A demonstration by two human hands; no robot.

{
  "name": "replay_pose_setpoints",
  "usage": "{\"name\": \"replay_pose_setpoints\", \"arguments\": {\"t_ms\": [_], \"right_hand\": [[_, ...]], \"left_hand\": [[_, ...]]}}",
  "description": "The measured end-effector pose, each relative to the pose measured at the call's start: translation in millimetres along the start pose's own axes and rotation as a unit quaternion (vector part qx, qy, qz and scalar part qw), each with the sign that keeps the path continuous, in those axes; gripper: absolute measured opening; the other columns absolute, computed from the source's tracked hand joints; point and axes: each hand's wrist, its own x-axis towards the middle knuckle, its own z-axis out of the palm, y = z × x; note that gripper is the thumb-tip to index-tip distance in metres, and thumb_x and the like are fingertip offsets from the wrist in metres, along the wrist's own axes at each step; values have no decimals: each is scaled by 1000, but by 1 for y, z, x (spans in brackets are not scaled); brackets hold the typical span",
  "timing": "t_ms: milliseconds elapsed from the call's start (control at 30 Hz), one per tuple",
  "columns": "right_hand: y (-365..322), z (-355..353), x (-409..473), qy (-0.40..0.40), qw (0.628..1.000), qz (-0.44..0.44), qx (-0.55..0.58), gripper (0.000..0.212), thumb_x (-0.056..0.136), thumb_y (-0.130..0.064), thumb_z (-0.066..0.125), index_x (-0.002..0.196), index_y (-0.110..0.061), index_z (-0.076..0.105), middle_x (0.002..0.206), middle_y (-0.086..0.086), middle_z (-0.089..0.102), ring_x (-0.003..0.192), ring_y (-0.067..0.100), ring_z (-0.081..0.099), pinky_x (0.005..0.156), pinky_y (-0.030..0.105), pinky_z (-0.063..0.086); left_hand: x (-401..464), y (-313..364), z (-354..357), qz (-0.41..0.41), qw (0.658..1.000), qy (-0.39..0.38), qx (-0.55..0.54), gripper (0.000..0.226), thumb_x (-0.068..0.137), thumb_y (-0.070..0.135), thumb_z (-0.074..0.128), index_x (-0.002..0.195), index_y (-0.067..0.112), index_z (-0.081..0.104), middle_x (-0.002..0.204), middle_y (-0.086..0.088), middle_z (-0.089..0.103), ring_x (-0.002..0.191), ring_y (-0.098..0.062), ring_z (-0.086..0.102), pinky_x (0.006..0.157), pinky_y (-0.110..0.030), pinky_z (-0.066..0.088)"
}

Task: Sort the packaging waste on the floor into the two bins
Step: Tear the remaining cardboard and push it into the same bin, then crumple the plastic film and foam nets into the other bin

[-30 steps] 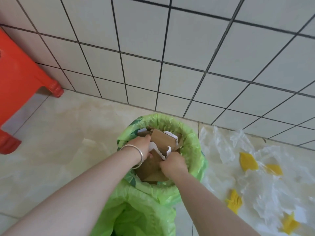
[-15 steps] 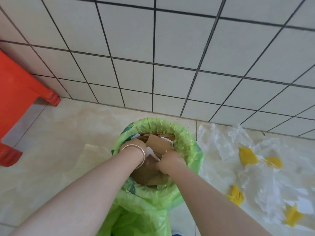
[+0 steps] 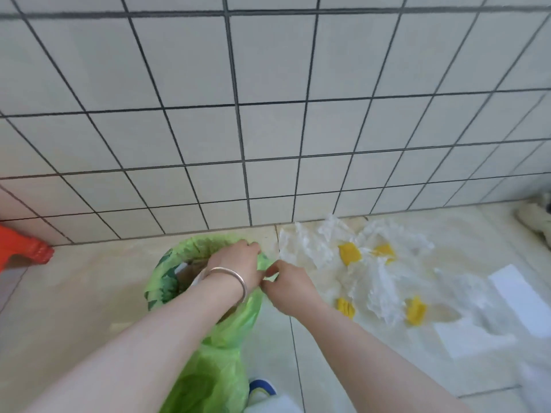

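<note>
A bin lined with a green plastic bag [image 3: 162, 281] stands on the floor by the tiled wall, with brown cardboard pieces [image 3: 190, 268] inside. My left hand [image 3: 235, 263], a bangle on its wrist, lies over the bin's right rim and grips the green liner there. My right hand [image 3: 287, 286] is just right of it, fingers curled, pinching the liner's edge. To the right, clear plastic wrappers [image 3: 378, 281] and several yellow pieces [image 3: 349, 253] lie spread on the floor.
An orange plastic stool [image 3: 21, 253] stands at the far left against the wall. White flat sheets [image 3: 520, 296] lie on the floor at the right. A blue and white shoe [image 3: 262, 389] shows at the bottom. A white bundle [image 3: 536, 219] sits at the far right.
Both hands came up out of the bin's cardboard and shifted to its right rim, now holding the green liner. The view swung up and to the right.
</note>
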Motion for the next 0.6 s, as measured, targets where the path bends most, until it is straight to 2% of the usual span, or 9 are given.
{"name": "replay_pose_setpoints", "arguments": {"t_ms": [133,367,600], "right_hand": [[49,-46,-33,59,998,10,2,40,89,-29,51,126,-15,51,122,8,62,113,26,57,89,31,47],[168,-115,-64,170,974,128,83,29,88,-24,50,115,-20,60,115,7,67,107,25,61,85,31,51],[272,-156,-71,187,958,200,85,29,89,-22,45,115,-21,57,111,8,67,105,26,61,82,33,50]], "left_hand": [[-1,74,4,71,997,-4,-13,40,87,36,53,126,29,50,128,3,56,118,-22,54,94,-33,47],[0,215,49,165,982,-46,-79,31,88,36,49,117,28,59,121,2,64,112,-22,60,93,-31,48],[11,322,114,204,962,-97,-155,24,88,29,48,107,31,63,111,2,69,104,-23,62,87,-32,51]]}}
